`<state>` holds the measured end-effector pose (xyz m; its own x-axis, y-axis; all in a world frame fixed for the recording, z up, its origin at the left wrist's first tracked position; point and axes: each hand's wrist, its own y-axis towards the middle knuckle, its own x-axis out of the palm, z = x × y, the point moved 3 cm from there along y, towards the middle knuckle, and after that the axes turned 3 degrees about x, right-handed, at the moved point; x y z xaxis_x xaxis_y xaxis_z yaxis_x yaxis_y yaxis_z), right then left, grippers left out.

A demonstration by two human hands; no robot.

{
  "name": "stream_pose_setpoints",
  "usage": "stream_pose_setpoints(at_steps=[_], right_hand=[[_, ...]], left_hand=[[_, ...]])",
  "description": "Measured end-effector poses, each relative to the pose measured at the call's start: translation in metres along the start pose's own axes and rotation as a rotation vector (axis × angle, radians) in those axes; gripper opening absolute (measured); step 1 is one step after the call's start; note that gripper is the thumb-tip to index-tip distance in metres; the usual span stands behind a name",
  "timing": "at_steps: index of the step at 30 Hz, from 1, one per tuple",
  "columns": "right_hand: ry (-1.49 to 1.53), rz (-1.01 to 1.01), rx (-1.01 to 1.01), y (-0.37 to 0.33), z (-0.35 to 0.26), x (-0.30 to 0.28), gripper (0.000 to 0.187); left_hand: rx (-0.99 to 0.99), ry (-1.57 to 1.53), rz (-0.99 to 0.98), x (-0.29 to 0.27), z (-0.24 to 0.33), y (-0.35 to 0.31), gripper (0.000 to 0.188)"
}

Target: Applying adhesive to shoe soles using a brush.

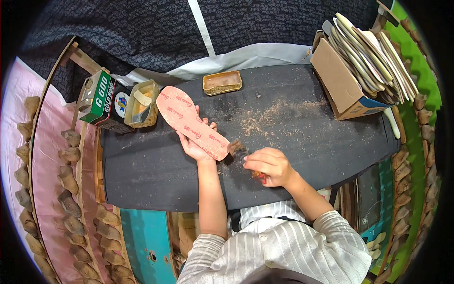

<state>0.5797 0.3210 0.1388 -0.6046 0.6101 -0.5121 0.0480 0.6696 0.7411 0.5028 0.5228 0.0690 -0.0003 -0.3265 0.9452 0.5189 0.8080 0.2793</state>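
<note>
Centrally, a pink insole (191,122) is gripped from beneath by the left hand (196,142), tilted up for access, while a brush (238,150) is clasped in the right hand (269,165) against its lower end over the black table (302,137).

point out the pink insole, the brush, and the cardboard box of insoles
pink insole (189,120), head view, middle of its printed face
brush (238,150), head view, dark bristle head just past the right hand's fingertips
cardboard box (336,78), head view, its plain brown side wall
</note>
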Motion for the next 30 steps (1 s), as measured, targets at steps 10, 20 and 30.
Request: stream_pose_setpoints(at_steps=[10, 20, 30], right_hand=[[0.052, -0.01, 0.0, 0.003, 0.003, -0.005, 0.034], [0.086, -0.052, 0.076, 0.007, 0.007, -0.009, 0.037], [0.215, -0.056, 0.112, 0.009, 0.012, -0.008, 0.036]], left_hand=[[-0.031, -0.07, -0.021, 0.004, -0.001, -0.001, 0.067], [-0.046, -0.095, 0.02, 0.007, -0.004, -0.002, 0.066], [-0.052, 0.021, 0.05, 0.012, -0.007, -0.004, 0.066]])
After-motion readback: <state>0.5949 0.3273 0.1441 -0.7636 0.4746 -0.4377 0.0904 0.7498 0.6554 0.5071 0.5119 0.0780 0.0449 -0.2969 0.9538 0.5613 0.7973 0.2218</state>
